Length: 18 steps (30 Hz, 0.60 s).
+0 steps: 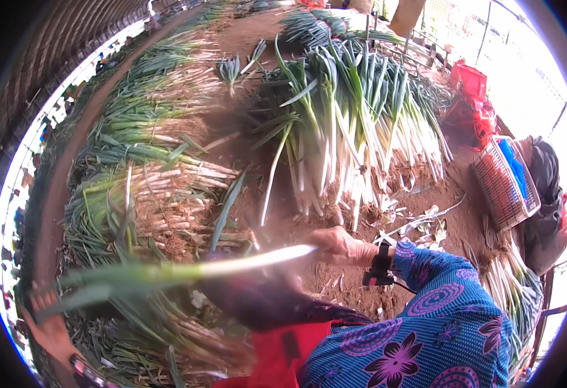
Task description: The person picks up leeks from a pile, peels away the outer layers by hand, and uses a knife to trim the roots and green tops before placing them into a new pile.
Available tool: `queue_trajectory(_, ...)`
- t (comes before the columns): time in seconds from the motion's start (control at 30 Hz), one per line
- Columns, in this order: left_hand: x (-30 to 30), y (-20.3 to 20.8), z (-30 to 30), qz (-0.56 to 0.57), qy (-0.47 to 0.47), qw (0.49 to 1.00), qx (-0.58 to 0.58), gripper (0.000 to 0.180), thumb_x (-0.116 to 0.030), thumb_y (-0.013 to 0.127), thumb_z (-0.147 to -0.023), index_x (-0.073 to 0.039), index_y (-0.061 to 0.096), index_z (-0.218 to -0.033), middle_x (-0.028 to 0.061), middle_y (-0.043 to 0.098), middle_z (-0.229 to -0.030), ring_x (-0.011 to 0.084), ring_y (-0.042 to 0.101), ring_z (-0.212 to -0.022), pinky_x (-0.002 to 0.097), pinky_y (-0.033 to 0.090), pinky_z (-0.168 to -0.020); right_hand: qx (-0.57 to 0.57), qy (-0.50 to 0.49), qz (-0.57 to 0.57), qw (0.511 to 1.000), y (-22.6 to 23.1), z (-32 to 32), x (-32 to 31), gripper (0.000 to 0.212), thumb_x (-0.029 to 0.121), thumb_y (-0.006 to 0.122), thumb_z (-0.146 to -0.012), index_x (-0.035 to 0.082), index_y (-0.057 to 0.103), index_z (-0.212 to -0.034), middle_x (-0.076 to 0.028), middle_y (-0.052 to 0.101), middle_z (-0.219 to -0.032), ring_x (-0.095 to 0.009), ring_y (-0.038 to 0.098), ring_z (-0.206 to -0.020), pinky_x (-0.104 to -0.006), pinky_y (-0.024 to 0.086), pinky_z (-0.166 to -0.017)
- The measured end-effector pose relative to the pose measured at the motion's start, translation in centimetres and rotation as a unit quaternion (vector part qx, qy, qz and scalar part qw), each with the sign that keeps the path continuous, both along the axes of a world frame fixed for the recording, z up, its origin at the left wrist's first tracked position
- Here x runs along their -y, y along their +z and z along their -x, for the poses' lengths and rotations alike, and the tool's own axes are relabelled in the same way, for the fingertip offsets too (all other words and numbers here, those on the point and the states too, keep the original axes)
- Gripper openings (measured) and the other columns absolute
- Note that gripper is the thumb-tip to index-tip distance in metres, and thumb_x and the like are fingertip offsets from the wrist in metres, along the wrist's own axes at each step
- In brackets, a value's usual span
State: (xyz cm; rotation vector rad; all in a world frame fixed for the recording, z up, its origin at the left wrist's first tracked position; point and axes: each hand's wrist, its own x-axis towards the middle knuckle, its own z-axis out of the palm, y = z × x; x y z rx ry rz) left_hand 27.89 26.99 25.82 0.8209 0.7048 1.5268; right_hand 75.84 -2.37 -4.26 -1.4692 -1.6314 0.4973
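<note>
My right hand (pixel 338 247) is closed round the root end of a long green onion (pixel 257 258). Its white stalk stretches left across the view, and the green leaves are smeared by motion. At the far lower left, my left hand (pixel 52 331) has its fingers stretched apart beside the leaf tips; nothing shows in its grip. Below the held onion lie more green onions (pixel 160 317) with leafy ends and pale stalks. A large pile of cleaned green onions (pixel 354 123), white stalks toward me, rests on the soil ahead.
Rows of untrimmed green onions (pixel 154 123) run along the left. Peeled leaf scraps (pixel 425 229) litter the soil near my right hand. At the right stand a wicker-like basket (pixel 500 187) with blue inside, a red plastic bag (pixel 469 107) and another onion pile (pixel 516 284).
</note>
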Motion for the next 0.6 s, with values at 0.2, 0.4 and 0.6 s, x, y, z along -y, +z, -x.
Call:
queue_trajectory(0.2, -3.0, 7.7, -16.4, -0.050, -0.140, 0.986, -0.070, 0.057, -0.034, 0.044, -0.098, 0.006, 0.033, -0.137, 0.0183, 0.033, -0.145, 0.0319, 0.034, -0.135, 0.0444, 0.023, -0.114, -0.265, -0.198, -0.005, 0.944, -1.8, -5.5, -2.2, 0.035, 0.025, 0.062, -0.088, 0.002, 0.058, -0.114, -0.009, 0.065, -0.084, -0.016, 0.064, -0.074, -0.0273, 0.054, -0.062)
queue_trajectory(0.4, -6.9, 5.7, -13.3, -0.062, -0.114, 0.979, -0.156, 0.054, -0.033, 0.047, -0.098, -0.001, 0.033, -0.140, 0.0165, 0.034, -0.145, 0.0304, 0.038, -0.132, 0.0396, 0.030, -0.110, -0.356, -0.311, 0.058, 0.879, -6.6, -18.4, -10.8, 0.053, 0.040, 0.056, -0.086, -0.001, 0.052, -0.118, -0.016, 0.057, -0.108, -0.025, 0.056, -0.095, -0.0401, 0.046, -0.084)
queue_trajectory(0.6, -2.3, -8.7, 6.7, 0.013, -0.159, 0.940, -0.301, 0.056, -0.038, 0.046, -0.096, -0.011, 0.035, -0.143, 0.0086, 0.037, -0.146, 0.0243, 0.040, -0.129, 0.0392, 0.034, -0.106, 0.011, -0.467, 0.157, 0.870, -20.6, -26.4, -7.2, 0.050, 0.038, 0.055, -0.083, -0.002, 0.054, -0.115, -0.022, 0.057, -0.106, -0.033, 0.057, -0.096, -0.0410, 0.045, -0.088)
